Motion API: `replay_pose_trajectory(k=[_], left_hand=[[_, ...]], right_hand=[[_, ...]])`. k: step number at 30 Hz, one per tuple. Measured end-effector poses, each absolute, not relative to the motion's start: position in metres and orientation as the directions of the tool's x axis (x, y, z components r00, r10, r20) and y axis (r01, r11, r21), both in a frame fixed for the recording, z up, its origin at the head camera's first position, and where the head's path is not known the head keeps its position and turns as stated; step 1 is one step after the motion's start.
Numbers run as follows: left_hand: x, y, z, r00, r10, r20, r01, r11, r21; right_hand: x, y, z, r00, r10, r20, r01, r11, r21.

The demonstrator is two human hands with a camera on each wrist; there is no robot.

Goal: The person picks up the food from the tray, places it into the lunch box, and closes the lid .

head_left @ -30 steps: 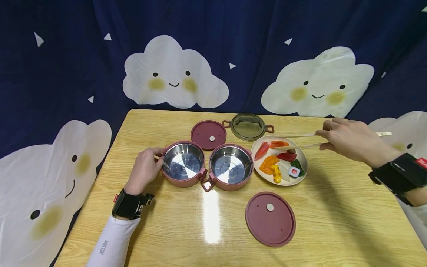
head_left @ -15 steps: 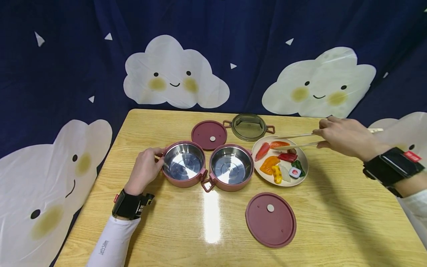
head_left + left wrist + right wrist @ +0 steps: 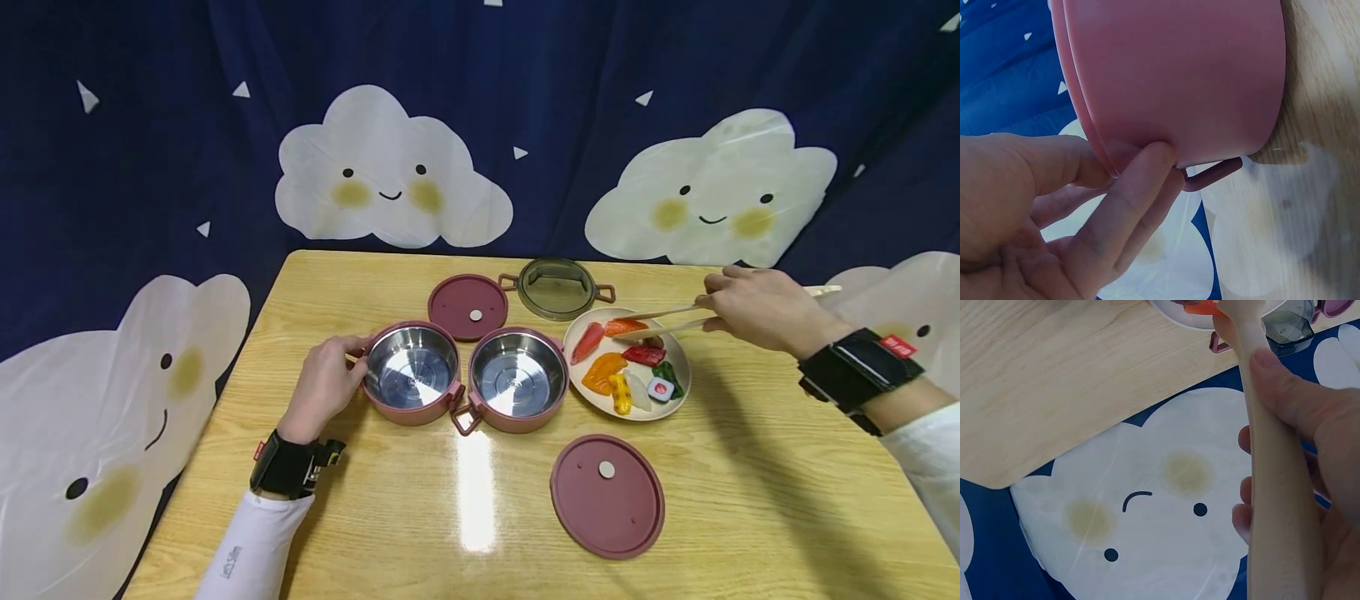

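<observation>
My left hand [image 3: 324, 385] grips the left side of the left pink pot [image 3: 415, 413], at its handle; in the left wrist view the fingertips [image 3: 1157, 159] touch the pot wall. My right hand [image 3: 765, 310] holds beige tongs [image 3: 678, 327] above a cream plate [image 3: 660, 414]. Their two prongs lie on either side of an orange-red food piece [image 3: 624, 326] at the plate's upper edge; whether they touch it I cannot tell. Around it lie a red piece [image 3: 587, 342], a dark red piece [image 3: 643, 356], an orange piece [image 3: 603, 372] and a sushi roll [image 3: 660, 389].
A second pink pot [image 3: 519, 422], steel inside, stands between the left pot and the plate. One maroon lid [image 3: 467, 304] lies behind the pots, another maroon lid [image 3: 607, 508] in front. At the back is a see-through lid [image 3: 557, 292] with side handles showing.
My right hand has moved left and the tongs' prongs have drawn closer together around the orange-red piece. My left hand keeps its hold on the pot.
</observation>
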State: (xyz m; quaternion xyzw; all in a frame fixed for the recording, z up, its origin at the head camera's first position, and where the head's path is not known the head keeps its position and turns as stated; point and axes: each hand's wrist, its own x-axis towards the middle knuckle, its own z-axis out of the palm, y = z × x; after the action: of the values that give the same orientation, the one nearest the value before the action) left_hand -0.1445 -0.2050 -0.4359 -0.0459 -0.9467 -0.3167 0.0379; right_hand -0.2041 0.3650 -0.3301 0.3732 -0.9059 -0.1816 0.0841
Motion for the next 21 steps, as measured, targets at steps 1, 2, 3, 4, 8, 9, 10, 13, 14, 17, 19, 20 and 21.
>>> replay_pose_trajectory(k=[1,2,3,4,8,9,10,13,14,17,19,20,21], left_hand=[[-0.144,-0.205,-0.436,-0.993,0.061,0.098,0.108,0.795,0.597],[-0.144,-0.205,-0.436,-0.993,0.06,0.097,0.107,0.794,0.599],[-0.144,-0.204,-0.436,-0.993,0.061,0.096,0.107,0.792,0.6],[-0.144,-0.204,-0.436,-0.993,0.061,0.098,0.108,0.793,0.6],[-0.144,-0.204,-0.435,-0.993,0.061,0.103,0.111,0.794,0.597],[-0.143,-0.205,-0.435,-0.993,0.058,0.102,0.108,0.795,0.596],[-0.143,-0.205,-0.435,-0.993,0.054,0.101,0.104,0.797,0.595],[-0.143,-0.206,-0.435,-0.994,0.051,0.097,0.099,0.798,0.594],[-0.143,-0.206,-0.435,-0.994,0.052,0.098,0.1,0.798,0.594],[-0.143,-0.205,-0.435,-0.993,0.06,0.106,0.111,0.795,0.596],[-0.143,-0.205,-0.435,-0.992,0.063,0.11,0.117,0.793,0.598],[-0.143,-0.205,-0.435,-0.992,0.065,0.111,0.119,0.791,0.6],[-0.143,-0.205,-0.435,-0.991,0.065,0.114,0.121,0.791,0.599]], right_hand=[[-0.204,0.366,-0.331,-0.693,-0.72,0.035,-0.65,0.646,0.4],[-0.204,0.367,-0.332,-0.681,-0.731,0.049,-0.655,0.638,0.406],[-0.205,0.367,-0.333,-0.671,-0.739,0.059,-0.658,0.631,0.41],[-0.205,0.368,-0.334,-0.665,-0.744,0.066,-0.661,0.628,0.411],[-0.206,0.368,-0.334,-0.665,-0.744,0.07,-0.66,0.63,0.409],[-0.206,0.368,-0.334,-0.667,-0.742,0.068,-0.659,0.63,0.41],[-0.206,0.368,-0.333,-0.67,-0.739,0.065,-0.657,0.632,0.411],[-0.205,0.367,-0.331,-0.677,-0.733,0.067,-0.649,0.638,0.415],[-0.205,0.368,-0.33,-0.679,-0.731,0.068,-0.648,0.64,0.414],[-0.204,0.369,-0.327,-0.679,-0.731,0.074,-0.643,0.64,0.42],[-0.204,0.37,-0.325,-0.669,-0.738,0.087,-0.644,0.635,0.427],[-0.204,0.371,-0.324,-0.661,-0.744,0.097,-0.647,0.631,0.427],[-0.204,0.371,-0.322,-0.652,-0.751,0.109,-0.651,0.627,0.428]])
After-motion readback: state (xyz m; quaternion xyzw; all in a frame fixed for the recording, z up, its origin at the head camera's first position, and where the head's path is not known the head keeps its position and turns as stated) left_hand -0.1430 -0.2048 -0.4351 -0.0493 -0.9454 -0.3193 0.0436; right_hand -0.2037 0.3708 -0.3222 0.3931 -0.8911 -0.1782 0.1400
